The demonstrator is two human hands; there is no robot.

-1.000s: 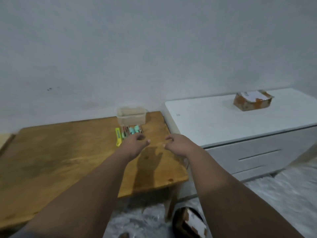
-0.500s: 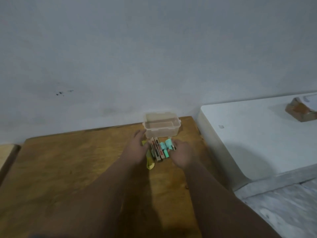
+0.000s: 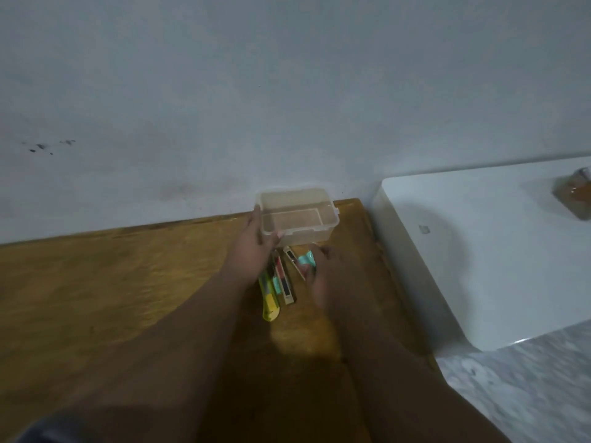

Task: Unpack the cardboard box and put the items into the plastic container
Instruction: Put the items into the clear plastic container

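The left hand (image 3: 256, 251) rests against the left front corner of the plastic container (image 3: 329, 219), its grip loosely spread, with the thumb lying over the container's front rim and the fingers along the left wall. The right hand (image 3: 323, 273) lies just in front of the container; its fingers curl around small teal items (image 3: 306, 259), but the blur does not let me tell how tightly they press. The container stands at the far edge of the wooden bench (image 3: 128, 282), close to the wall, open on top, and it looks empty inside. Between the two hands lie a yellow tool (image 3: 270, 303) and some narrow flat packs (image 3: 285, 282), side by side on the bench. The cardboard box (image 3: 575, 199) sits well apart on the white cabinet (image 3: 479, 251) at the right.
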